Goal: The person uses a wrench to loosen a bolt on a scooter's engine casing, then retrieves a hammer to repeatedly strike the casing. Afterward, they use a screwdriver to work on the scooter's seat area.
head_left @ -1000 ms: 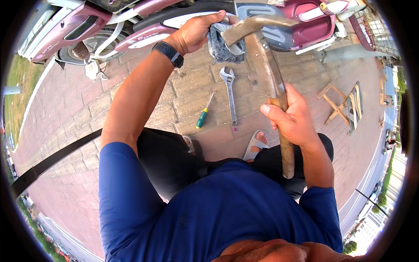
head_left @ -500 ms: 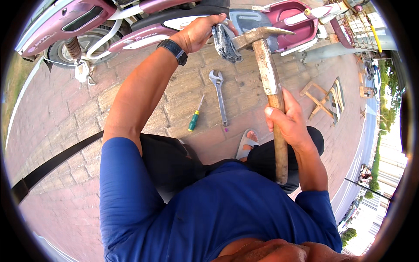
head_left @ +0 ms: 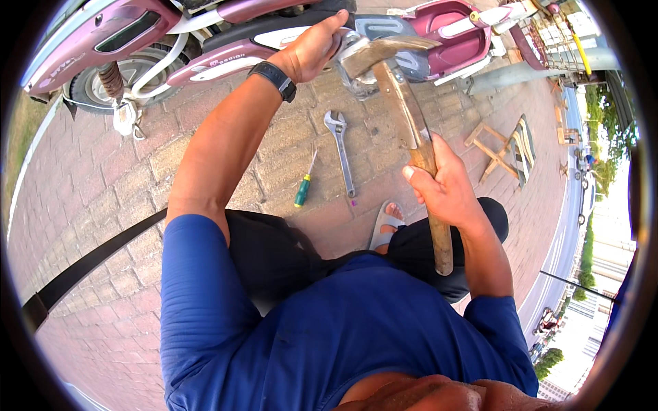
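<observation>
My right hand (head_left: 445, 181) is wrapped round the worn wooden handle of a claw hammer (head_left: 404, 106), its thumb lying along the wood. The hammer's steel head reaches to a grey, shiny, crumpled-looking piece (head_left: 359, 88), smeared by motion. Whether head and piece touch is hard to tell. At the upper middle, my left hand (head_left: 317, 49), with a black watch on the wrist, holds that piece on its far side; its thumb sticks up and the other fingers are mostly hidden. Below, on the paving, lie an adjustable wrench (head_left: 343, 152) and a green-handled screwdriver (head_left: 304, 188).
A pink and white electric scooter (head_left: 226, 63) stretches across the far side, its wheel (head_left: 130, 72) at left and wire basket (head_left: 552, 48) at right. A folding stool (head_left: 504, 152) stands on the brick paving to the right. My sandalled foot (head_left: 388, 222) is near the wrench.
The hammer has swung left and its head now overlaps the grey piece. My right hand has shifted slightly left with it. The left hand has tilted a little and moved slightly up.
</observation>
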The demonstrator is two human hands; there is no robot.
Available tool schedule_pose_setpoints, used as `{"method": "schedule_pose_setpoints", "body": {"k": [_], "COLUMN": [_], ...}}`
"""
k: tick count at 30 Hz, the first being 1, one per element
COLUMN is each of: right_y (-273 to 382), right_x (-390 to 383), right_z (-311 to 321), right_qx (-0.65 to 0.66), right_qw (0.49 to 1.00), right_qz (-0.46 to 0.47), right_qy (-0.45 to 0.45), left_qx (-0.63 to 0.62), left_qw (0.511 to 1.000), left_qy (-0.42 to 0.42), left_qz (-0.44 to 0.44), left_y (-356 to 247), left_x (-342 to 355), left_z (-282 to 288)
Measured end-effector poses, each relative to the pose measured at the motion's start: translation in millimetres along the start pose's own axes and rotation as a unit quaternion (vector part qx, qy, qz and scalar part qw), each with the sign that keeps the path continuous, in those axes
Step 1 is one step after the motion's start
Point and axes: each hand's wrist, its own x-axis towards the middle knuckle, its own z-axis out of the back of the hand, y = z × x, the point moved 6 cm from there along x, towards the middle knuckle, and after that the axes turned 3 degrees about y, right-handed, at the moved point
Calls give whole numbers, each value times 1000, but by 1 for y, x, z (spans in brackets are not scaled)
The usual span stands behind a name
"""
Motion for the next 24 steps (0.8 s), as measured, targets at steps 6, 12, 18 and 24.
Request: {"method": "schedule_pose_setpoints", "body": {"k": [6, 12, 18, 24], "right_y": [-16, 6, 8, -4], "right_x": [-2, -22, -20, -21], "right_z": [-5, 9, 24, 27], "right_qx": [-38, -10, -67, -74], "right_qw": [997, 998, 994, 995], "right_qz": [-18, 66, 60, 37], "right_qy": [59, -21, -57, -58], "left_qx": [13, 11, 64, 106], "left_qw": [1000, 1000, 998, 988], "left_qy": [6, 5, 1, 108], "left_qz": [-6, 1, -21, 3], "left_y": [2, -3, -8, -2], "left_x": [1, -4, -11, -4], "left_z": [0, -5, -17, -12]}}
